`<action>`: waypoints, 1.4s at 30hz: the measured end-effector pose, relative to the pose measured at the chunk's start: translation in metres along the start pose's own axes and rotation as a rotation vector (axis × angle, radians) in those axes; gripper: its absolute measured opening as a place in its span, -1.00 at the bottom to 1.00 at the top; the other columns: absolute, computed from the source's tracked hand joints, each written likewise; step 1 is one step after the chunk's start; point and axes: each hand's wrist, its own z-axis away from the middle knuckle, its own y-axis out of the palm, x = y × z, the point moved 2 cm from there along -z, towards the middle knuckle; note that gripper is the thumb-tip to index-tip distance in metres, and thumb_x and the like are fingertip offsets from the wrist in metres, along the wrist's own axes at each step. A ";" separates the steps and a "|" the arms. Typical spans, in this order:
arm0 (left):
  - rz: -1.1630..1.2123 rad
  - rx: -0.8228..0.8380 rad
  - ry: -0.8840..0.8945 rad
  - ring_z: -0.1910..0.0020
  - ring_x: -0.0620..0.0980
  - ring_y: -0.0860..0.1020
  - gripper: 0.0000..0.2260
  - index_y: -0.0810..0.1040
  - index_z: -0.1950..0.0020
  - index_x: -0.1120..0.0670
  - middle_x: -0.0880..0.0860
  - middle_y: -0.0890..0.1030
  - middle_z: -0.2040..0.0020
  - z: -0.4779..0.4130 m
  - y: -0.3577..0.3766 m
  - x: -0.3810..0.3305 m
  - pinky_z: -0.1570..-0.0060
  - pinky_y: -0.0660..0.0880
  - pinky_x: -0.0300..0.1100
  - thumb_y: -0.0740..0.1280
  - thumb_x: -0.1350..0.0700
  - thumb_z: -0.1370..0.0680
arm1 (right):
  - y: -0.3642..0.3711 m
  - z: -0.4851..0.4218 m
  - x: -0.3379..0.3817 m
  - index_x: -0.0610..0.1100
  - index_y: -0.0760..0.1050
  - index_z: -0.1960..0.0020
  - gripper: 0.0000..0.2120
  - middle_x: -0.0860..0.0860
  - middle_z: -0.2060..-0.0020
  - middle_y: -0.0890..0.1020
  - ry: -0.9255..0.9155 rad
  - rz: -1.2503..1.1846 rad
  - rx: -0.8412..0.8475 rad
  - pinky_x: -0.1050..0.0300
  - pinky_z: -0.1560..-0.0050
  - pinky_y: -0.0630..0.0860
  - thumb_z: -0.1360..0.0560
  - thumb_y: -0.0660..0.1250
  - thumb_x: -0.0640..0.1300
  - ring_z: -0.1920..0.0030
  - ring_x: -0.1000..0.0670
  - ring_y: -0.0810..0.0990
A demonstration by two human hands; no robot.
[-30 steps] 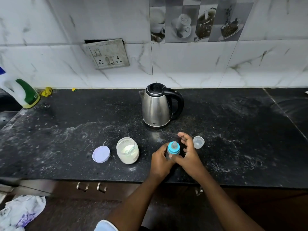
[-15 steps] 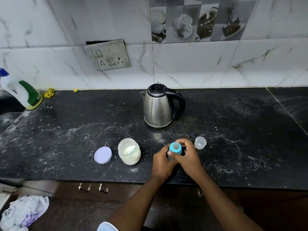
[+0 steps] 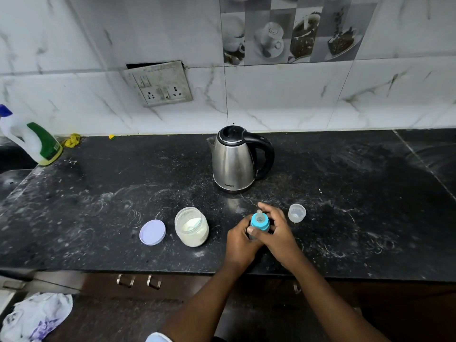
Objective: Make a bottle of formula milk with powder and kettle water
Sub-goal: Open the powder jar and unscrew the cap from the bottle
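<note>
A baby bottle with a blue teat ring (image 3: 259,222) stands on the black counter (image 3: 98,206), its body hidden by my hands. My left hand (image 3: 240,243) wraps the bottle's body from the left. My right hand (image 3: 277,233) grips the blue ring from the right, thumb across the front. The open jar of white formula powder (image 3: 192,227) stands left of the bottle, with its lilac lid (image 3: 152,232) lying flat further left. The bottle's clear cap (image 3: 296,213) sits on the counter to the right. A steel kettle (image 3: 234,159) with a black handle stands behind.
A white and green cleaner bottle (image 3: 29,138) stands at the far left by the wall, near a yellow scrap (image 3: 72,140). A socket plate (image 3: 160,83) hangs on the tiled wall. Drawer handles (image 3: 139,281) show below the counter edge, and a crumpled cloth (image 3: 34,317) lies lower left.
My right hand's fingers, spread above the teat a second ago, have closed around the blue ring and turned on it. The left hand keeps its hold on the bottle.
</note>
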 end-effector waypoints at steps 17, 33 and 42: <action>-0.010 -0.011 -0.018 -0.03 -0.23 0.72 -0.65 0.70 -0.19 -0.03 -0.23 0.76 -0.02 0.000 -0.001 0.004 -0.02 0.61 -0.29 0.59 0.23 -0.45 | 0.001 0.004 0.002 0.20 0.56 -0.36 -0.43 0.13 -0.32 0.60 0.007 0.016 0.014 -0.02 -0.47 0.45 -0.41 0.52 -0.15 -0.39 0.14 0.50; 0.023 0.006 -0.033 -0.17 -0.17 0.70 -0.49 0.66 -0.28 0.02 -0.13 0.75 -0.16 -0.004 0.003 0.019 -0.30 0.61 -0.07 0.72 0.11 -0.37 | -0.072 0.016 0.029 0.03 0.51 -0.26 -0.57 0.03 -0.19 0.64 -0.033 0.015 -0.309 0.05 -0.17 0.60 -0.47 0.59 -0.15 -0.15 0.07 0.65; 0.015 0.014 -0.046 -0.18 -0.12 0.70 -0.50 0.66 -0.27 -0.01 -0.12 0.75 -0.16 -0.004 0.005 0.024 -0.31 0.60 0.06 0.71 0.06 -0.38 | -0.119 0.023 -0.011 0.12 0.46 -0.47 -0.49 0.11 -0.37 0.58 0.020 0.877 0.011 -0.01 -0.32 0.31 -0.55 0.48 0.08 -0.38 -0.02 0.38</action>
